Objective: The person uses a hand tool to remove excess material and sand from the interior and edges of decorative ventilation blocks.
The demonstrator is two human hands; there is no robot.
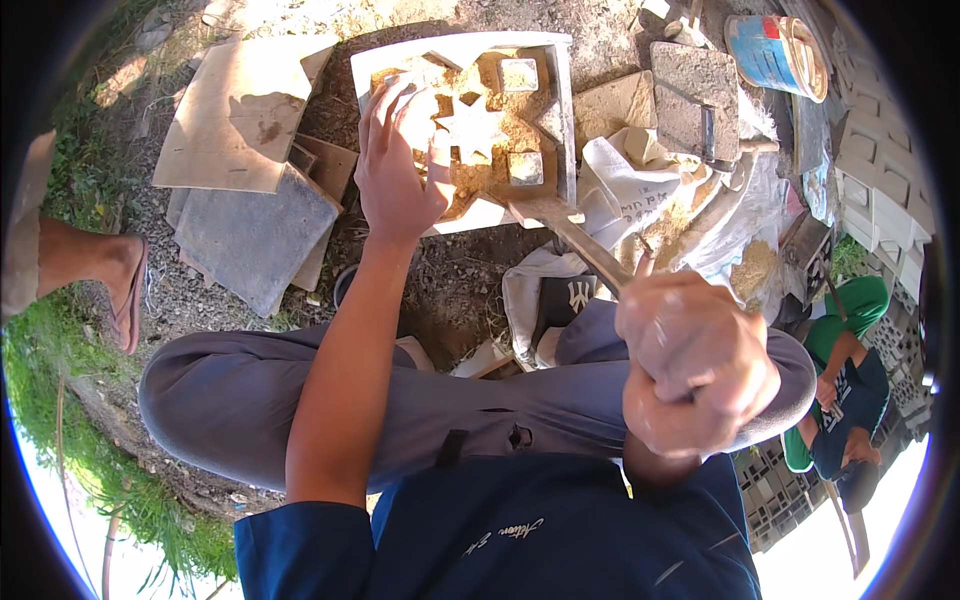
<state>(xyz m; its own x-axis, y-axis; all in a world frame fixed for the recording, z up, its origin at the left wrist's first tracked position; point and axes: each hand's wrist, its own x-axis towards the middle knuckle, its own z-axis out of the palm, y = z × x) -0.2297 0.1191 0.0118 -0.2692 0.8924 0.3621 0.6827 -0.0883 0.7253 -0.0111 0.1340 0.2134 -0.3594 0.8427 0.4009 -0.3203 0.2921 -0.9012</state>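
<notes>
In front of me lies a pale, square-framed mould [566,110] with star-shaped and square pieces set in damp yellowish-brown sandy material [505,105]. My left hand [405,170] rests over its left half, fingers stretched out and partly lost in the bright glare. My right hand [695,365] is closed in a fist above my right knee, slightly blurred. From it a flat wooden stick [580,240] points up and left, its far end at the mould's lower right edge. The fist hides the near end of the stick.
Flat boards [240,110] and a grey slab [255,235] are stacked at left. A sandy sack [625,185], a dusty board [690,95] and a blue bucket [770,55] stand right. Another person's sandalled foot [125,290] is at left; a seated person [850,390] is far right.
</notes>
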